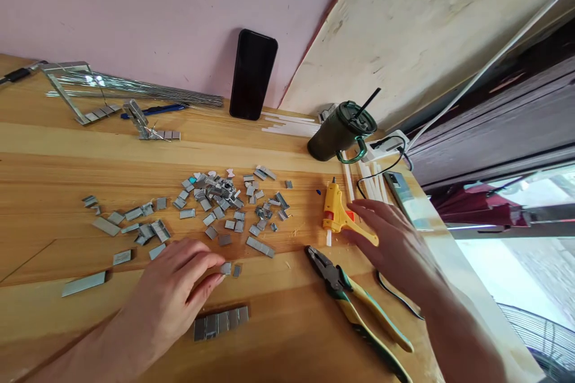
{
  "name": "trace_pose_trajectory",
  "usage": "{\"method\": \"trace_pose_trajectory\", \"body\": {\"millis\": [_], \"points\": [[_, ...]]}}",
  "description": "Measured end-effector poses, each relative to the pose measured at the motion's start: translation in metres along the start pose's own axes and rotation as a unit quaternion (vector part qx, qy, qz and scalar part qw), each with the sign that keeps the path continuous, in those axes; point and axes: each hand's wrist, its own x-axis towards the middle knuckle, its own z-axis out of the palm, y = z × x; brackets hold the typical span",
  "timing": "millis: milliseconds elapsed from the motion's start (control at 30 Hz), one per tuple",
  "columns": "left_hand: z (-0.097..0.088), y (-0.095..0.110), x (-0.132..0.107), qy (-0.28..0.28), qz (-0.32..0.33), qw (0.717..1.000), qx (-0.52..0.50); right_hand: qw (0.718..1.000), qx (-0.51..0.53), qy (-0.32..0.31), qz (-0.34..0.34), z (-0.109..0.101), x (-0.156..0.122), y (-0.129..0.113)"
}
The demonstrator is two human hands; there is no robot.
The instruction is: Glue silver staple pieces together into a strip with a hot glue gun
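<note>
My left hand (173,290) pinches a small grey metal piece (226,268) between thumb and forefinger, just above the wooden table. Beside it lies another small flat metal piece (236,271). Below the fingers, a row of metal pieces (221,323) sits edge to edge. My right hand (393,242) is open around the handle end of a yellow hot glue gun (333,206), fingers and thumb apart on either side; whether they touch it I cannot tell. Combination pliers (354,305) with green and yellow handles lie in front of the glue gun.
A heap of metal pieces (218,191) spreads across the middle. Metal frames (146,122), thin wire rods (148,88) and a phone (254,75) stand or lie along the wall. At the back right are a dark tumbler (341,131), white glue sticks (372,182) and a power strip (386,145).
</note>
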Motion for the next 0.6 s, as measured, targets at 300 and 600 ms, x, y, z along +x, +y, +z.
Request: {"method": "trace_pose_trajectory", "body": {"millis": [300, 600], "points": [[-0.001, 0.001, -0.002, -0.090, 0.014, 0.994, 0.064, 0.978, 0.174, -0.048, -0.102, 0.036, -0.015, -0.142], [0.006, -0.001, -0.004, -0.121, 0.010, 0.987, 0.102, 0.978, 0.154, -0.074, -0.118, 0.053, -0.010, -0.140]]}}
